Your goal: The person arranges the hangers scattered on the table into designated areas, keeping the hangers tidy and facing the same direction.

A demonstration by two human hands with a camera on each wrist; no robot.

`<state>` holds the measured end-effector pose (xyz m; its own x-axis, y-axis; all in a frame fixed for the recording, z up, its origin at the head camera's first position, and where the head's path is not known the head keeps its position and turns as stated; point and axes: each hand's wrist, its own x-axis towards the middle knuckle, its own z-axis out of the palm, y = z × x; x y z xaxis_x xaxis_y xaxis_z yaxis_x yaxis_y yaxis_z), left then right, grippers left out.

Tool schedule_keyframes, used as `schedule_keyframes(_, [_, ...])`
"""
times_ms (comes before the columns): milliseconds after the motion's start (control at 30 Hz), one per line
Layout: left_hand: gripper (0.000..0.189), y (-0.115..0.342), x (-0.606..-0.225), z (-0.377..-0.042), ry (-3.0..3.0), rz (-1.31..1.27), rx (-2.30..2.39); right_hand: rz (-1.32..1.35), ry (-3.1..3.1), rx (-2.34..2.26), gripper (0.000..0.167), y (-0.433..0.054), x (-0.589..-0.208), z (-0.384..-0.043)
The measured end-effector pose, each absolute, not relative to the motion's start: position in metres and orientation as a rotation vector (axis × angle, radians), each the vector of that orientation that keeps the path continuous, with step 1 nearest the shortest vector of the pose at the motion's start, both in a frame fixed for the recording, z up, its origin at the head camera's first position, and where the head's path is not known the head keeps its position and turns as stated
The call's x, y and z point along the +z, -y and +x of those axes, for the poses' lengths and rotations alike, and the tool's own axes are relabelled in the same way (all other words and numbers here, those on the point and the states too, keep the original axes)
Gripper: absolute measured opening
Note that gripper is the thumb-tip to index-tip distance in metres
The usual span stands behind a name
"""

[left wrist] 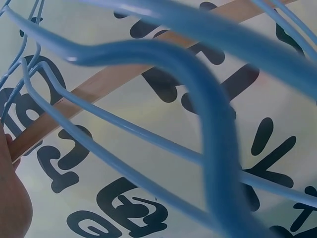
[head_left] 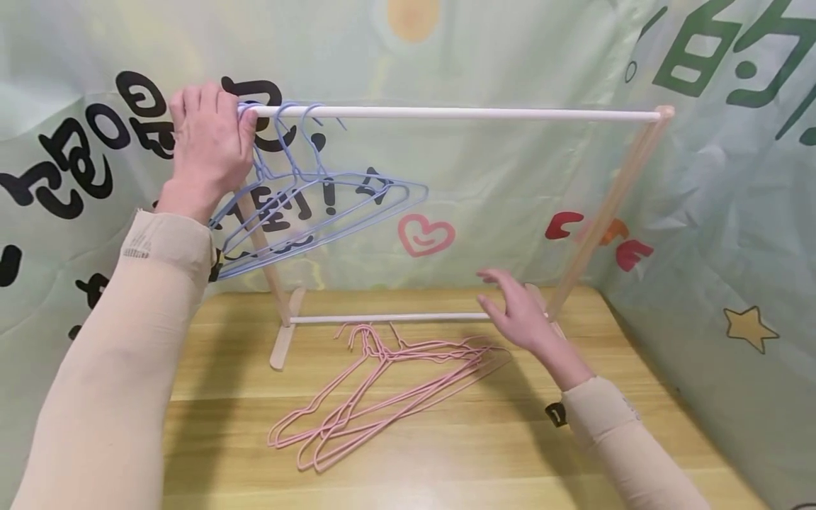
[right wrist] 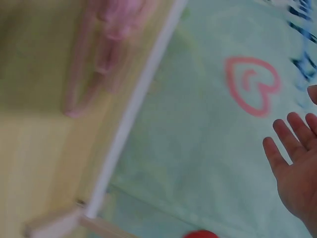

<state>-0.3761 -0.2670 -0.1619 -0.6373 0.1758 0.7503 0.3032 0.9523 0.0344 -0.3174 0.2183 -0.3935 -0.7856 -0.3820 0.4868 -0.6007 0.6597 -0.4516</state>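
My left hand (head_left: pixel 210 138) grips the left end of the rack's white top rail (head_left: pixel 459 112), fingers over the top and thumb in front. Blue hangers (head_left: pixel 376 180) hang by their hooks right beside it, and the nearest hook touches the thumb. Up close in the left wrist view, blue hanger wire (left wrist: pixel 220 129) crosses in front of the wooden post. My right hand (head_left: pixel 519 312) is in the air with fingers spread, holding nothing, close over the right part of a pile of pink hangers (head_left: pixel 357 425). Those hangers lie overlapping on the wooden table.
The rack has wooden side posts (head_left: pixel 605 212), feet (head_left: pixel 280 347) and a white lower bar (head_left: pixel 389 318) behind the pink hangers. A printed green cloth (head_left: pixel 497 198) hangs behind and along the sides of the table (head_left: pixel 484 460).
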Motion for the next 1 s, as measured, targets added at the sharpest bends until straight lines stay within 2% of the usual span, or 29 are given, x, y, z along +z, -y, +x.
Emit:
schedule_keyframes(233, [0.055, 0.268, -0.164, -0.378, 2.261, -0.332, -0.202, 0.933, 2.773, 0.735, 0.045, -0.207, -0.442, -0.321])
schedule_keyframes(433, [0.055, 0.267, -0.165, -0.378, 2.234, -0.355, -0.200, 1.050, 2.837, 0.592, 0.041, -0.201, -0.468, -0.326])
schedule_keyframes(800, [0.054, 0.266, -0.164, -0.378, 2.255, -0.341, -0.199, 1.135, 2.837, 0.457, 0.027, -0.193, -0.486, -0.336])
schedule_keyframes(1000, [0.056, 0.267, -0.164, -0.378, 2.267, -0.325, -0.182, 1.165, 2.778, 0.471, 0.009, -0.191, -0.493, -0.343])
